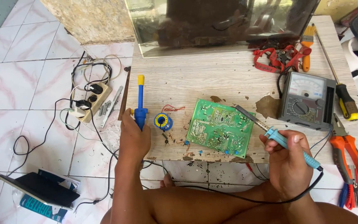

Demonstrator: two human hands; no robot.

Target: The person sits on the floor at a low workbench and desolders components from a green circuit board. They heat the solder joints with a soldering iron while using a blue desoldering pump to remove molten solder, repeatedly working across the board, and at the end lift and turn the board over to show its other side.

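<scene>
Single head cam, looking steeply down and forward from above the seated person's lap. Close range: low wooden table (228, 79) fills centre and right of frame, tiled floor (30, 74) takes the left third. Far table edge is cropped at top. No second view, no overlap.

One circuit board (220, 127), one multimeter (307, 101), two screwdrivers (347, 101).
</scene>
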